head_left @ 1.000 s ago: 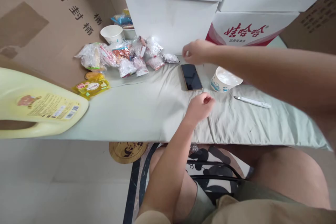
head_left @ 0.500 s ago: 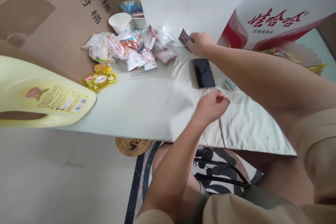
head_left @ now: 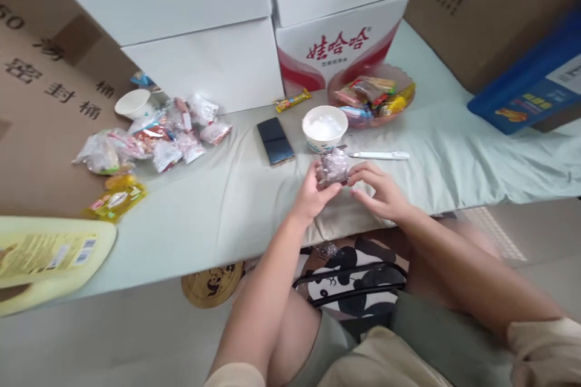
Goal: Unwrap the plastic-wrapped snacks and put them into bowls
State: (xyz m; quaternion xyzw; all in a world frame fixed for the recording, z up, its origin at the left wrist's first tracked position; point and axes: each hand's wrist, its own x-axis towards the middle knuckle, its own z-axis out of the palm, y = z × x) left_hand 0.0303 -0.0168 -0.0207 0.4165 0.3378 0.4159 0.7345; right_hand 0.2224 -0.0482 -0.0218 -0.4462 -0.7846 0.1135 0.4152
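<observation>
My left hand [head_left: 313, 196] is closed around a packet in crinkled clear plastic [head_left: 334, 166] with some dark colour showing; its contents cannot be made out. At the packet's right edge is my right hand [head_left: 379, 193], fingertips against or very near it, thumb and fingers apart. Just behind the packet stands a white paper bowl [head_left: 324, 127] with something whitish inside. A white-handled knife or cutter [head_left: 381, 156] lies to the bowl's right. To its left is a black phone [head_left: 276, 141].
Wrapped snacks [head_left: 166, 139] are heaped at the left by another paper cup [head_left: 134, 103]. A pink bowl of snacks [head_left: 333, 94] and a yellow wrapped bar [head_left: 293, 100] lie farther back. White cartons [head_left: 204, 66] line the rear. A yellow jug [head_left: 97, 248] and blue container [head_left: 512, 103] flank the table.
The view has swung right. My right hand has come from the back of the table to my left hand. The dark packet it held now appears to be in my left hand.
</observation>
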